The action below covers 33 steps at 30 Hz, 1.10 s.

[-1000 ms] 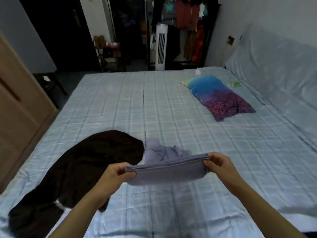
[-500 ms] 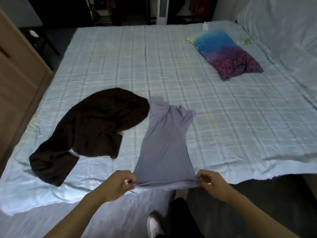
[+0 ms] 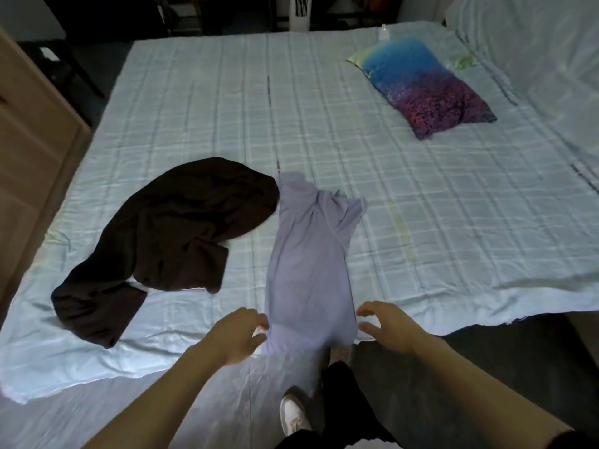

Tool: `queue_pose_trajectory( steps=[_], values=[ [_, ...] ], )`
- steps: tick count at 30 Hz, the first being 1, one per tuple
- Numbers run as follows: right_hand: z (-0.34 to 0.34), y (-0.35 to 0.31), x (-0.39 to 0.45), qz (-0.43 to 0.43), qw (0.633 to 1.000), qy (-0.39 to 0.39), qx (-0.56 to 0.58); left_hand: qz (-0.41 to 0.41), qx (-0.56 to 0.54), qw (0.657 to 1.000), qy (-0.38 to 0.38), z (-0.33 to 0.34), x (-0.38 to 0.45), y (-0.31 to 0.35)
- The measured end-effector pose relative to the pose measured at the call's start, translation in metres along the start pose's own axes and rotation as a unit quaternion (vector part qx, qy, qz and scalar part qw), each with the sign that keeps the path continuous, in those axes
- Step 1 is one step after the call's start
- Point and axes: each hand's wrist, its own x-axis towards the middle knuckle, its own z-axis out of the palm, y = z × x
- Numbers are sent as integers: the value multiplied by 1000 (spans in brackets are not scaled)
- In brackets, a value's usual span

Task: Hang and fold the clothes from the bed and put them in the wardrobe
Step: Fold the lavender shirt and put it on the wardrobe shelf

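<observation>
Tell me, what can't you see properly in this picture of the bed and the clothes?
- Head view: the wardrobe is cut off by the left edge, so its inside is hidden.
- The lilac shirt lies folded narrow; its underside is hidden.
- The dark brown garment is crumpled, so its type is unclear.
- The fan is cut off at the top.

Lavender shirt, dark brown garment, pale blue checked bedsheet, blue-to-purple pillow

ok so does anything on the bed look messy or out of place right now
Yes: the dark brown garment lies crumpled in a heap on the light blue checked bedsheet, unfolded, beside the lilac t-shirt, which is laid out flat and narrow. A small bottle also sits at the far edge.
</observation>
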Motion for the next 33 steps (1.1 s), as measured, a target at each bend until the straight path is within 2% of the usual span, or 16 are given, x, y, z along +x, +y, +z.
queue_pose_trajectory(
  steps=[3,12,21,25,33],
  values=[
    [-20,-6,18,1,999,35,-1,7,-8,999,41,-20,22,3],
    [-60,10,72,-6,997,68,38,7,-18,999,48,-54,96,10],
    [-98,64,157,18,991,96,87,-70,-45,995,59,-69,192,14],
    [-106,76,208,50,988,111,100,-74,-58,993,76,-73,235,-2],
    [-79,88,292,99,971,157,150,-70,-105,988,93,-86,345,-65]
  ],
)
